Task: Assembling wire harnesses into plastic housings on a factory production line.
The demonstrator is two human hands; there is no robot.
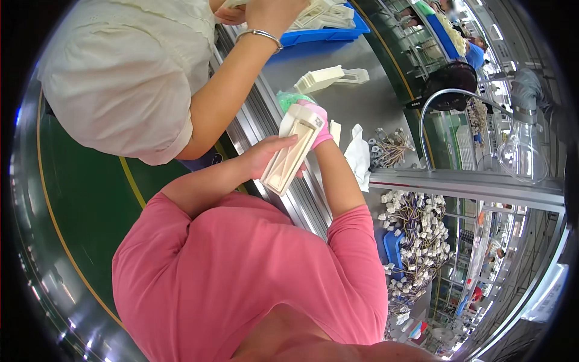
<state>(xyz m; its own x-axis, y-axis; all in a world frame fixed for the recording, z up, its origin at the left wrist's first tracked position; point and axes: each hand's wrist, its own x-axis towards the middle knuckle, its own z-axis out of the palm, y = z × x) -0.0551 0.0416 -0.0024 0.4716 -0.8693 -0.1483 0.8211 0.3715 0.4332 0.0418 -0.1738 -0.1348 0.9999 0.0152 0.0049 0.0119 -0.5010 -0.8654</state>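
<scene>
A long cream-white plastic housing [294, 148] with a hollow, ribbed face is held tilted in front of my chest. My left hand [263, 157], bare, is closed around its side, with the thumb on the rim and fingertips showing at the opposite edge. At the far end, my right hand [321, 125] in a pink glove grips the housing; most of its fingers are hidden behind it. Just beyond lies a crumpled green piece [289, 99], partly covered by the housing. A white cloth or paper piece [358, 158] rests to the right of my right wrist.
Stacked cream housings [325, 78] lie farther up the metal bench [377, 99]. A blue bin [325, 35] holds more. Bundled wires with connectors [391, 148] and a large heap of white connectors [416, 241] sit at right. A co-worker's arm [232, 90] reaches across at upper left.
</scene>
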